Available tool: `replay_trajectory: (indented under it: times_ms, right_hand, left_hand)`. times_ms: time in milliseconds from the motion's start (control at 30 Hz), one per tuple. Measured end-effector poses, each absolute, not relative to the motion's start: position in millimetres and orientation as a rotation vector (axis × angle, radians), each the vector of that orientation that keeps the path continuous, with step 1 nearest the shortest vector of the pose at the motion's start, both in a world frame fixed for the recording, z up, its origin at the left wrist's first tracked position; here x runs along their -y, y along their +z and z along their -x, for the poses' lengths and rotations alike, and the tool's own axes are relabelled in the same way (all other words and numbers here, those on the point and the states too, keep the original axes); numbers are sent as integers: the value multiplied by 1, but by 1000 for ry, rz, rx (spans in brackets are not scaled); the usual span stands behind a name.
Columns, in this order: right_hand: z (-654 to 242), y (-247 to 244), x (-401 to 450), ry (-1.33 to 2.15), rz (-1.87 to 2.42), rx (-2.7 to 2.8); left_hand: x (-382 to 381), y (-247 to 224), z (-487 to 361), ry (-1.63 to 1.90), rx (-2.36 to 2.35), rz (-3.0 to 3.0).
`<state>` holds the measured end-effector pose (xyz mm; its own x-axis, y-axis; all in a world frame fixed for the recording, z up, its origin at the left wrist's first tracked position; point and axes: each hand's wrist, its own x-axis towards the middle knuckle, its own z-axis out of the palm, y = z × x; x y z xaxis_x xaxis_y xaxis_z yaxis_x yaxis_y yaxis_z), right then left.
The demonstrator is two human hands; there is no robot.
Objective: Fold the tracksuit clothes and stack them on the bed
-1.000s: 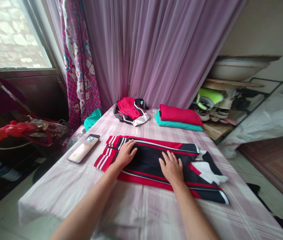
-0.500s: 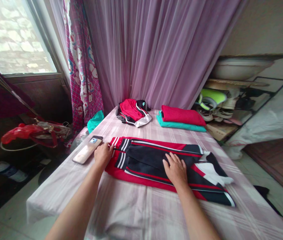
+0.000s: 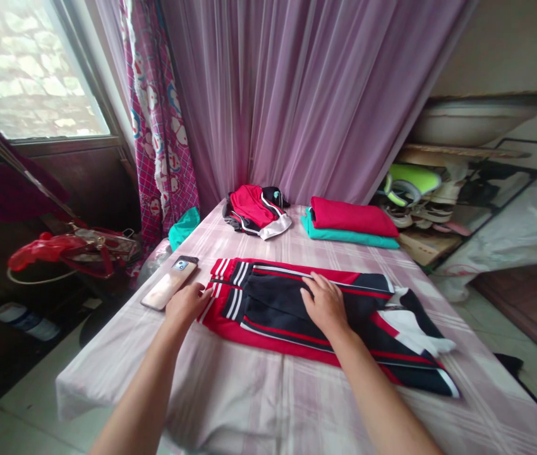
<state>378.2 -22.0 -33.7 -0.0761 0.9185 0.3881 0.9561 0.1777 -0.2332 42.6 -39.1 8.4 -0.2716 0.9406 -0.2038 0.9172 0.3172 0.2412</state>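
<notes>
A person's left hand (image 3: pixel 186 302) rests with loosely curled fingers on the striped cuff end of a red-and-navy jacket (image 3: pixel 297 309) spread on the desk (image 3: pixel 259 392). The right hand (image 3: pixel 324 302) presses flat, fingers open, on its middle. A phone (image 3: pixel 170 282) lies just left of the left fingers; folded clothes (image 3: pixel 348 222) sit beyond.

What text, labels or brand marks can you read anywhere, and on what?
None can be read.
Phone: no legible marking on its back.
Striped garment under both hands: only stripes, no lettering.
Patterned curtain: cartoon figures, no words.
Shoes on the rack: too small to read.
</notes>
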Motion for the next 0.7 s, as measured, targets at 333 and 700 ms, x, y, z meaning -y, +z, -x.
replay_trajectory:
  times_ms: [333,700]
  right_hand:
    - [-252,17,-83,504,1501,2429]
    - [-199,8,-140,858,1361,2678]
  left_hand:
    - [57,-1,-27,171,-2196,-1665]
    - [77,-6,-24,128,-2182,-1627]
